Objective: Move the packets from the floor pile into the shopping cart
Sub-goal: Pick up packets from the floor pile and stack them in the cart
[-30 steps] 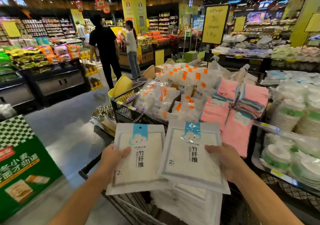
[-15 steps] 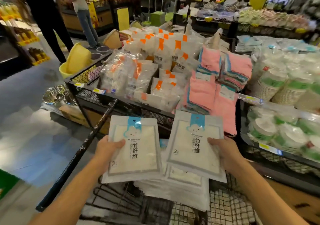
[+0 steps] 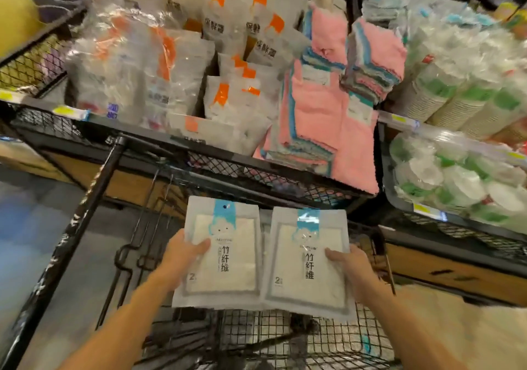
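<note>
Two flat white packets with blue tabs and black characters are held side by side over the wire shopping cart (image 3: pixel 285 338). My left hand (image 3: pixel 182 258) grips the left packet (image 3: pixel 225 255) at its left edge, thumb on its face. My right hand (image 3: pixel 350 269) grips the right packet (image 3: pixel 308 261) at its right edge, thumb on top. The packets hang low above the cart's mesh floor. The black cart handle bar (image 3: pixel 71 235) slants down the left side. Any packets below the two held ones are hidden.
Directly ahead stands a black mesh display bin (image 3: pixel 256 170) filled with orange-marked plastic bags (image 3: pixel 176 64) and pink cloths (image 3: pixel 328 118). To the right, shelves hold stacked paper cups and bowls (image 3: pixel 462 107). Grey floor (image 3: pixel 28 227) lies to the left.
The view has tilted down and closer to the cart. Both hands have lowered their packets deeper toward the cart floor, and the packets now lie level, side by side.
</note>
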